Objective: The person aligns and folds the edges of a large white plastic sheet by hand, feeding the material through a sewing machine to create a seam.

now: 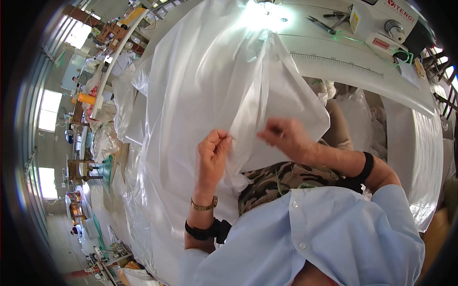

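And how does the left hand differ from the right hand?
The left hand points up and pinches the white sheet; the right hand points leftward, and blur hides whether it touches the sheet. The left hand looks fairly sharp, the right hand smeared. A watch sits on the left wrist; none shows on the right wrist. Both are bare, with a black strap above each wrist.

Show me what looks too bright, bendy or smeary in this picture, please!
In the head view, the lamp glares white over the sheet; the windows at left are washed out; the fisheye lens bends the table's long edge and leaves dark corners; the right hand is smeary, especially its fingertips, while the left hand looks sharper.
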Available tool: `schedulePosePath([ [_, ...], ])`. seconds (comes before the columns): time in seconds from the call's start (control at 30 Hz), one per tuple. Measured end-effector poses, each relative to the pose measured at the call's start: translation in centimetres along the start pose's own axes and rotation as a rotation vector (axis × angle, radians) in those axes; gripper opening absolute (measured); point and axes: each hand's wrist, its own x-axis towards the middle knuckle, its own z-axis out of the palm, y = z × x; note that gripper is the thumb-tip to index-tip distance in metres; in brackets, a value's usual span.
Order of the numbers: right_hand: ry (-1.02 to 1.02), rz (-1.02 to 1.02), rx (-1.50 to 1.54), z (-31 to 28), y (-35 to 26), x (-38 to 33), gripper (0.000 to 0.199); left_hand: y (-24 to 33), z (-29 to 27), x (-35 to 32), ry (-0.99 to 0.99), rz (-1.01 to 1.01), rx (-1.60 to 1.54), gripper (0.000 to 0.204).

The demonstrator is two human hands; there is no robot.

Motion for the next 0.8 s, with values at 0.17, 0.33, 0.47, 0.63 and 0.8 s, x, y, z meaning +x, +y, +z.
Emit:
schedulePosePath([
  [0.17, 0.365, 0.284, 0.688, 0.9, 1.1, 1.1, 0.032, -0.3, 0.1, -0.2, -0.018, -0.044, -0.102, 0.014],
  [0.33, -0.26, 0.317, 0.918, 1.7, -0.2, -0.4, 0.018, 0.6, 0.1, -0.2, -0.082, -0.08, -0.183, 0.011],
  [0.47, -0.284, 0.256, 0.894, 1.7, -1.9, -1.8, 0.016, 0.8, 0.0, -0.3, -0.128, -0.082, -0.25, 0.006],
  [0.63, -0.134, 0.071, 0.509, 1.2, -4.6, -3.0, 0.014, 0.5, 0.6, -0.5, -0.198, -0.052, -0.205, 0.005],
  [0.8, -0.026, -0.049, 0.176, 2.0, -4.5, -3.4, 0.008, -0.1, 1.5, -0.8, -0.259, -0.075, -0.247, 0.011],
])
